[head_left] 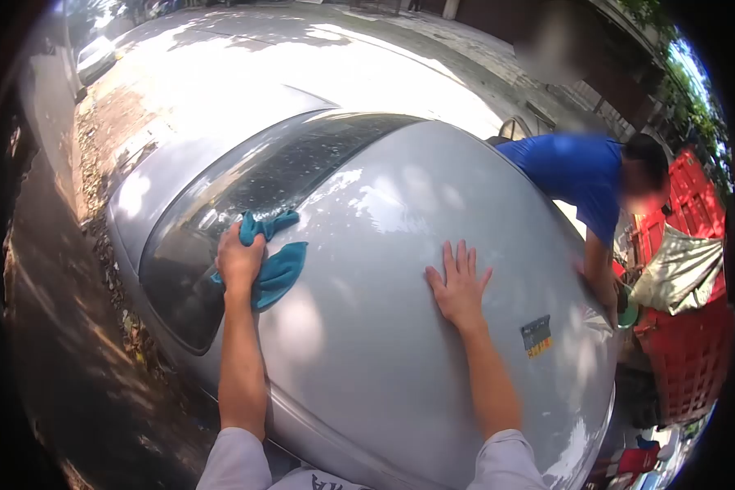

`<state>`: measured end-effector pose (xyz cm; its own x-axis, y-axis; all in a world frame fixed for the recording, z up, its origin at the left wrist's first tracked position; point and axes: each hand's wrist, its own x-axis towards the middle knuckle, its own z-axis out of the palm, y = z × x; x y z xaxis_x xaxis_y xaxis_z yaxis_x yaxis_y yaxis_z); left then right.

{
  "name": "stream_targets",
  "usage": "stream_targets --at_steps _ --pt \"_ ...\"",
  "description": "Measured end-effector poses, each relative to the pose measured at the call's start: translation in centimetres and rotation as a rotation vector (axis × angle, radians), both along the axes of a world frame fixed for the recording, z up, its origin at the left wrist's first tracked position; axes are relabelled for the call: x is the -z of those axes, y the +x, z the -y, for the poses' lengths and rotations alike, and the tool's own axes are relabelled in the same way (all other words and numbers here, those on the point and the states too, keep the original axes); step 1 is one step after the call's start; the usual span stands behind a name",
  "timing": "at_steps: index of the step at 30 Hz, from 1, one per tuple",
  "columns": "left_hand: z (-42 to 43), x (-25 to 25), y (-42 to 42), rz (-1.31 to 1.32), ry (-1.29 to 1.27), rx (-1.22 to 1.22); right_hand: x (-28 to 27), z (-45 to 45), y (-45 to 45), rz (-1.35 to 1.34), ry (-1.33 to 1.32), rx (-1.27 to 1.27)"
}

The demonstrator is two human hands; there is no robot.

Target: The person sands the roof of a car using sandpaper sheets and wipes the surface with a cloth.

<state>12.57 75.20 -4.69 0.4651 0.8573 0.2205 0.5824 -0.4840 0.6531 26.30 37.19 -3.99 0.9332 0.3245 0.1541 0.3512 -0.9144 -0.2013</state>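
A silver car's roof (384, 327) spreads out below me, its dark, water-spotted window glass (286, 163) curving along the far left side. My left hand (241, 255) is closed round a bunched teal cloth (280, 273) at the border between glass and roof. Part of the cloth hangs loose onto the painted metal. Flat on the roof, fingers spread, rests my right hand (459, 290), holding nothing. Nearer the right edge is a small dark and yellow sticker (536, 336).
A person in a blue shirt (567, 175) leans against the car's right side, one arm lowered. Behind them stand red crates (684, 359) with a pale cloth sheet (678, 269) draped over. A wall (53, 131) runs along the left, beside leaf-littered ground.
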Motion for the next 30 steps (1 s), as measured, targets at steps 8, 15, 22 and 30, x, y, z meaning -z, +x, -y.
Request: stream_targets --at_steps 8,15,22,30 --pt "-1.9 3.1 1.2 0.053 0.093 0.065 7.0 28.9 -9.7 -0.026 0.242 0.548" --pt "0.3 3.6 1.4 -0.044 0.311 0.305 5.7 29.1 -16.1 -0.030 0.500 0.432" --pt "22.1 -4.0 0.1 -0.304 0.562 0.733 -1.8 31.9 -22.7 -0.221 1.073 0.214" --pt "50.7 -10.2 -3.3 -0.257 -0.211 2.375 -4.2 33.1 -29.9 -0.572 0.728 -0.034"
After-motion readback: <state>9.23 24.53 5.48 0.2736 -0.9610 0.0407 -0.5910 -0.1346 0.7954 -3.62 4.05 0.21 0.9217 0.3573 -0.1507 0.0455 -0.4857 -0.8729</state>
